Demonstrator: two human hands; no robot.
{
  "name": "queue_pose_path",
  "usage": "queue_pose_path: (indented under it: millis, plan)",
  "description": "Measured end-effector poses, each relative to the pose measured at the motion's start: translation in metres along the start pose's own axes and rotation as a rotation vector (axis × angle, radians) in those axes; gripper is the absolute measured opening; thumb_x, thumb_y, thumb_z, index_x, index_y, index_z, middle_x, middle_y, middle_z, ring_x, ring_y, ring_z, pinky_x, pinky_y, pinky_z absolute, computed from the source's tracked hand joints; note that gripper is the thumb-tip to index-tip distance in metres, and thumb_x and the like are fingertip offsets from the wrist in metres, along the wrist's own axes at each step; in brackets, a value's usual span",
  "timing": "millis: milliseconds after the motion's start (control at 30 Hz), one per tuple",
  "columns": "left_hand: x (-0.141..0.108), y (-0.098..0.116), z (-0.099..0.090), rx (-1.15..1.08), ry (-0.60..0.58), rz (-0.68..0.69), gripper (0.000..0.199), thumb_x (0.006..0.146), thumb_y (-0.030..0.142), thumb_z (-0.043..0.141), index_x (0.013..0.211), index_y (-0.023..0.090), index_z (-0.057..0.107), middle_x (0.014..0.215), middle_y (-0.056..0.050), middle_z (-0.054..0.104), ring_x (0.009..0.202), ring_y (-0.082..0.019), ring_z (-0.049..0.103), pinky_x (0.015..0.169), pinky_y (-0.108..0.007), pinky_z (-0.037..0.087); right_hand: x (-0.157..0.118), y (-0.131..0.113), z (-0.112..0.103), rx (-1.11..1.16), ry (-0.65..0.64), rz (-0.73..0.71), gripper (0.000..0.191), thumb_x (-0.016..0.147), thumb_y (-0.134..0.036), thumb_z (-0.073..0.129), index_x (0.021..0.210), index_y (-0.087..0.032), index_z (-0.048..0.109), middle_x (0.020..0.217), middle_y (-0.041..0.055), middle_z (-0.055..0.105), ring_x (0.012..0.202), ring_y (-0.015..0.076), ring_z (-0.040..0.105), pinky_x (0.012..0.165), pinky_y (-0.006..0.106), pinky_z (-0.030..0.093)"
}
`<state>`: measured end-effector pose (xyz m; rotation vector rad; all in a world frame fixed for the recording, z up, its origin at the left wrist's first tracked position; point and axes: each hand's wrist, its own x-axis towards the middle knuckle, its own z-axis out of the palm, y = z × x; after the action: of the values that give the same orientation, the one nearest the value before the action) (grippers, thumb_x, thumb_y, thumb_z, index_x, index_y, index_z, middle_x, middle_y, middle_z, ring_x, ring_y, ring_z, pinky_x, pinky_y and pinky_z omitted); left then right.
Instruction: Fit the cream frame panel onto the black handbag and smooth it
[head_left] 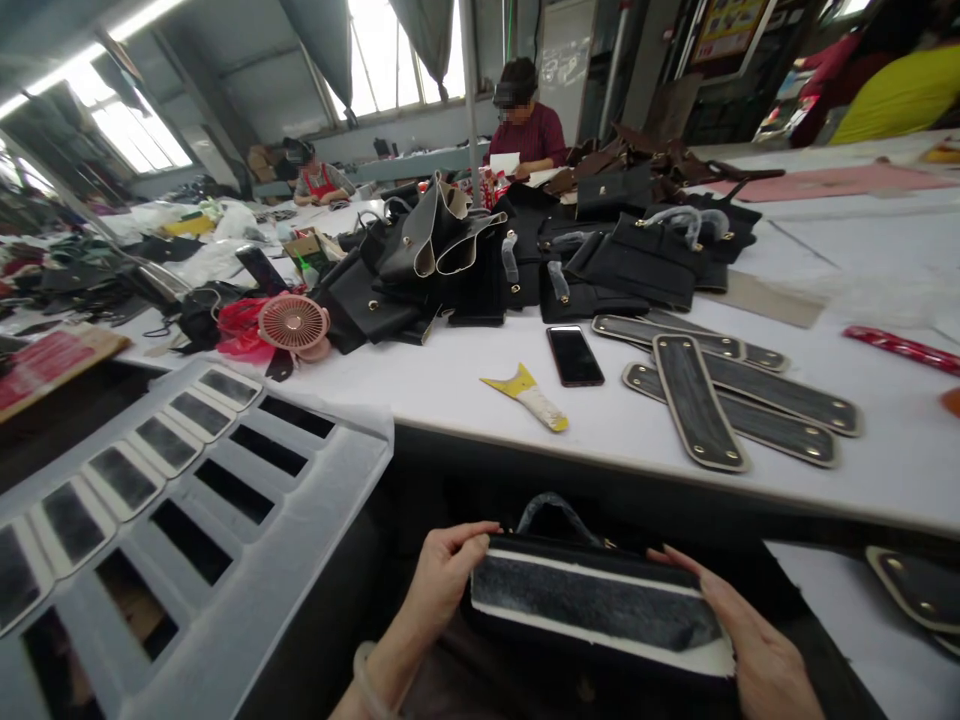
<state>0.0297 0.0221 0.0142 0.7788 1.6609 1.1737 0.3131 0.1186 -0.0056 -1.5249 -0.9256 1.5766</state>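
Between my two hands is a black handbag (592, 600), its flat side with a dark panel and white edge strips turned up toward me. A plastic-wrapped handle (559, 508) arches from its far side. My left hand (446, 570) grips the left end, thumb on top. At the right end, my right hand (757, 630) is wrapped round the corner. Just beyond the bag, on the white table (450, 390), lie a yellow-and-white scraper-like tool (531, 398) and a phone (575, 356). Several dark panels with pale edges and studs (699, 400) lie to the right.
Black bags and bag pieces (450, 260) are heaped across the table. A pink fan (294, 326) stands at the left, behind a slotted grey rack (300, 520) bearing white-edged pieces. Co-workers (529, 130) sit farther back. A red wrapped roll (904, 348) lies at right.
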Motion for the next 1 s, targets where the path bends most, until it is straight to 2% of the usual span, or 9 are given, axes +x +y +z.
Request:
queue_pose_path:
  millis: [100,233,300,467,533,600,667,833,1000]
  plan:
    - [-0.002,-0.003,0.002,-0.034,0.003,0.011,0.039,0.082,0.046,0.061,0.103,0.016,0.076,0.104,-0.01,0.073,0.094,-0.028,0.065,0.082,-0.035,0.049,-0.005,-0.006,0.004,-0.028,0.01,-0.059,0.058,0.07,-0.065,0.069,0.105,-0.019,0.074,0.113,0.0073,0.072,0.108,0.0248,0.066,0.08,0.016,0.057]
    - [-0.002,-0.005,-0.002,-0.109,-0.044,0.005,0.041,0.082,0.045,0.064,0.109,0.016,0.075,0.108,-0.011,0.072,0.097,-0.031,0.064,0.087,-0.039,0.049,-0.006,-0.013,0.006,-0.067,0.004,-0.077,0.066,0.068,-0.067,0.066,0.107,-0.014,0.073,0.112,0.0113,0.072,0.106,0.0298,0.066,0.079,0.025,0.06]
    - [-0.005,-0.006,-0.002,-0.181,-0.067,-0.001,0.042,0.083,0.045,0.065,0.115,0.018,0.072,0.117,-0.011,0.069,0.106,-0.032,0.062,0.096,-0.041,0.047,-0.002,-0.011,0.004,-0.088,-0.006,-0.114,0.07,0.068,-0.069,0.064,0.109,-0.014,0.072,0.114,0.0115,0.071,0.107,0.0308,0.066,0.08,0.027,0.061]
    - [-0.028,-0.019,0.006,-0.415,-0.035,0.025,0.046,0.095,0.052,0.048,0.135,0.03,0.057,0.147,-0.002,0.047,0.138,-0.027,0.039,0.116,-0.04,0.031,0.011,0.007,-0.007,-0.159,-0.03,-0.226,0.065,0.082,-0.068,0.056,0.12,-0.017,0.067,0.118,0.0081,0.07,0.112,0.0269,0.064,0.091,0.027,0.056]
    - [-0.039,-0.027,0.01,-0.473,-0.033,0.055,0.05,0.092,0.049,0.055,0.14,0.036,0.049,0.154,0.002,0.037,0.143,-0.025,0.03,0.12,-0.039,0.023,0.014,0.014,-0.01,-0.151,-0.06,-0.238,0.062,0.085,-0.066,0.054,0.122,-0.018,0.066,0.121,0.0088,0.068,0.113,0.0275,0.063,0.092,0.03,0.056]
    - [-0.046,-0.035,0.011,-0.456,-0.053,0.102,0.063,0.085,0.041,0.069,0.143,0.038,0.044,0.156,0.004,0.033,0.145,-0.025,0.025,0.122,-0.038,0.017,0.016,0.016,-0.011,-0.134,-0.068,-0.229,0.061,0.086,-0.065,0.054,0.122,-0.018,0.066,0.121,0.0091,0.068,0.113,0.0281,0.063,0.091,0.03,0.057]
    - [-0.049,-0.04,0.01,-0.389,-0.064,0.138,0.071,0.081,0.036,0.074,0.144,0.038,0.042,0.155,0.003,0.035,0.145,-0.025,0.026,0.122,-0.037,0.017,0.017,0.016,-0.011,-0.12,-0.064,-0.214,0.061,0.084,-0.066,0.056,0.121,-0.019,0.067,0.12,0.0086,0.069,0.113,0.0279,0.063,0.091,0.029,0.056]
    - [-0.043,-0.042,0.009,-0.322,-0.066,0.144,0.076,0.078,0.036,0.071,0.146,0.03,0.038,0.15,-0.003,0.043,0.14,-0.028,0.034,0.117,-0.037,0.025,0.012,0.007,-0.008,-0.136,-0.042,-0.177,0.066,0.078,-0.072,0.058,0.117,-0.02,0.07,0.116,0.0066,0.071,0.109,0.026,0.065,0.097,0.027,0.053]
    - [-0.044,-0.039,0.021,-0.282,0.057,0.172,0.072,0.077,0.036,0.066,0.143,0.025,0.04,0.145,-0.006,0.047,0.133,-0.031,0.042,0.114,-0.04,0.029,0.008,0.004,-0.006,-0.155,-0.008,-0.156,0.069,0.074,-0.075,0.059,0.114,-0.02,0.071,0.116,0.0062,0.07,0.11,0.028,0.064,0.104,0.03,0.048]
